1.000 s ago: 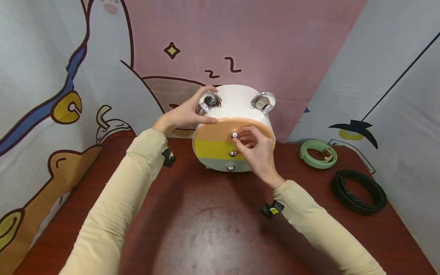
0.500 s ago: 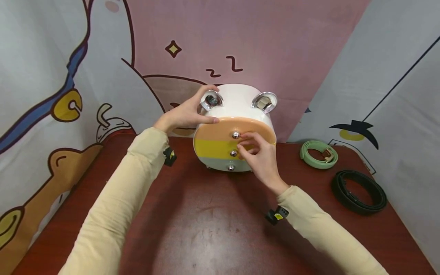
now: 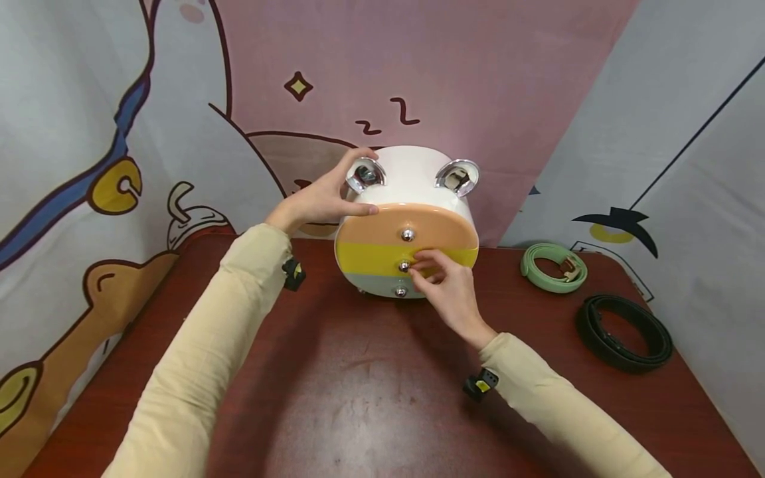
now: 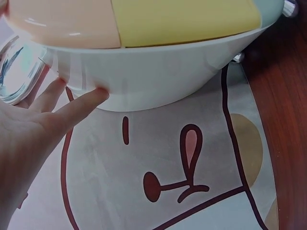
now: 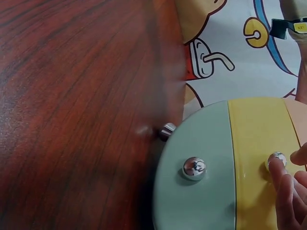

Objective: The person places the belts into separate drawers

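Observation:
A small white drawer box (image 3: pixel 412 176) has a rounded front with orange, yellow and green drawers, each with a silver knob. Two shiny ear-shaped pieces stick up from its top. My left hand (image 3: pixel 325 196) rests on the box's upper left, thumb on the front edge, other fingers around the left ear (image 3: pixel 366 175). The left wrist view shows its straight fingers pressed against the white side. With thumb and forefinger, my right hand (image 3: pixel 451 289) pinches the yellow drawer's knob (image 5: pixel 277 158). All drawers look flush. The green drawer's knob (image 5: pixel 194 167) is below.
On the right of the brown table (image 3: pixel 358 398) lie a coiled green belt (image 3: pixel 552 268) and a coiled black belt (image 3: pixel 623 333). A cartoon-printed cloth (image 3: pixel 478 79) hangs close behind the box.
My right hand has let go of the orange drawer's knob and moved down to the yellow drawer's knob. The left hand and box have stayed in place.

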The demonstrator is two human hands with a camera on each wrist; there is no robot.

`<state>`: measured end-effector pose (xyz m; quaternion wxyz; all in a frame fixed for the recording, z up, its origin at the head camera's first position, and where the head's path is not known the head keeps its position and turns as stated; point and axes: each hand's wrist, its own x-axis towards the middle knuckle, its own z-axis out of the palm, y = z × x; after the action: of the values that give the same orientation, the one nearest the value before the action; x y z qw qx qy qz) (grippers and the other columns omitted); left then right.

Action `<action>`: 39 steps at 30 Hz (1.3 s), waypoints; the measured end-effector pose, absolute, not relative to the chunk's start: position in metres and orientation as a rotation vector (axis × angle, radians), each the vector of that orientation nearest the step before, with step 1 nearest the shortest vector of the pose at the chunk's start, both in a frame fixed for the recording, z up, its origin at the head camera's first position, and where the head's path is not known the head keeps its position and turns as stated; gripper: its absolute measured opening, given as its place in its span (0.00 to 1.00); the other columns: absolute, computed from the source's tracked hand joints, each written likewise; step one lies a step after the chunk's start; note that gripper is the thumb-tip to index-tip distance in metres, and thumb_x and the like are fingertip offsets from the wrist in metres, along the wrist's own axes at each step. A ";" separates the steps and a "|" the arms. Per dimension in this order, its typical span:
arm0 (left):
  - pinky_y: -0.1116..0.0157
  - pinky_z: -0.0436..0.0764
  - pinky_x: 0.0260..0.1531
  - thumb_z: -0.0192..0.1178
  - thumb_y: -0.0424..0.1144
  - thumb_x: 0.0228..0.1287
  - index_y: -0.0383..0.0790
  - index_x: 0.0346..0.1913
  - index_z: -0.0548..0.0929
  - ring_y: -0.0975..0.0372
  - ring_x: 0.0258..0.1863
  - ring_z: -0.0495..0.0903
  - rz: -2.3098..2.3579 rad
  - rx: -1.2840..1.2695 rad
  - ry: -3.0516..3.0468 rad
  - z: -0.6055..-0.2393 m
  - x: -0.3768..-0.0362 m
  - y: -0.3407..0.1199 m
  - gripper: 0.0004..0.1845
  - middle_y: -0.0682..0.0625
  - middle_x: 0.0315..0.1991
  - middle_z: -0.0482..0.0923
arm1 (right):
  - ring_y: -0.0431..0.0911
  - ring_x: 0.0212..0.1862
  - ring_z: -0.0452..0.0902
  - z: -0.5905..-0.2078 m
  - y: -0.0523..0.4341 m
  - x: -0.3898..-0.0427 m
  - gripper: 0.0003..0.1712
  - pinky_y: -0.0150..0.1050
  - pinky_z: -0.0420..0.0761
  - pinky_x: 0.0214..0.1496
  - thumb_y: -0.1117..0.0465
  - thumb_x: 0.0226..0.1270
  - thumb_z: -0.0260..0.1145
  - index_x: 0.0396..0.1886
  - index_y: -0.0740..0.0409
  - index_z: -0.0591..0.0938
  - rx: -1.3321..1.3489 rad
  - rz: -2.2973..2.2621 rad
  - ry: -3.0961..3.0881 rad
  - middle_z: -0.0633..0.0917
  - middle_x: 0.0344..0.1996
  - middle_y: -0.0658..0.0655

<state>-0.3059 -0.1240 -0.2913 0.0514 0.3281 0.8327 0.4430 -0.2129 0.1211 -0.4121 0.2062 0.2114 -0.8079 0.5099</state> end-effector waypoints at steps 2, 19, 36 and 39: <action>0.53 0.66 0.55 0.70 0.38 0.57 0.53 0.70 0.53 0.55 0.52 0.68 1.348 1.005 2.531 -0.291 -0.306 -0.124 0.44 0.48 0.68 0.53 | 0.42 0.21 0.81 -0.413 0.121 -0.213 0.12 0.32 0.79 0.24 0.71 0.57 0.71 0.42 0.63 0.84 0.583 1.413 -2.261 0.87 0.31 0.56; 0.55 0.65 0.58 0.71 0.39 0.57 0.56 0.70 0.53 0.58 0.57 0.67 1.392 0.976 2.493 -0.293 -0.304 -0.124 0.45 0.50 0.67 0.55 | 0.56 0.24 0.83 -0.422 0.116 -0.214 0.13 0.35 0.76 0.18 0.68 0.60 0.71 0.45 0.62 0.83 0.539 1.595 -2.272 0.87 0.34 0.59; 0.49 0.63 0.60 0.69 0.36 0.58 0.51 0.72 0.51 0.55 0.61 0.62 1.371 0.972 2.505 -0.290 -0.303 -0.122 0.46 0.47 0.71 0.49 | 0.47 0.33 0.85 -0.431 0.104 -0.215 0.13 0.34 0.81 0.35 0.68 0.56 0.73 0.42 0.63 0.84 0.477 1.524 -2.147 0.87 0.32 0.58; 0.48 0.64 0.59 0.70 0.38 0.58 0.54 0.71 0.52 0.55 0.59 0.64 1.377 0.991 2.506 -0.293 -0.305 -0.123 0.45 0.50 0.70 0.50 | 0.46 0.32 0.85 -0.433 0.101 -0.216 0.12 0.34 0.82 0.34 0.68 0.56 0.74 0.40 0.64 0.83 0.473 1.503 -2.119 0.87 0.31 0.58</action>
<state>-0.3047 -0.1227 -0.2926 0.0578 0.3269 0.8267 0.4543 -0.2160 0.1005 -0.4330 0.2481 0.1736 -0.7774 0.5514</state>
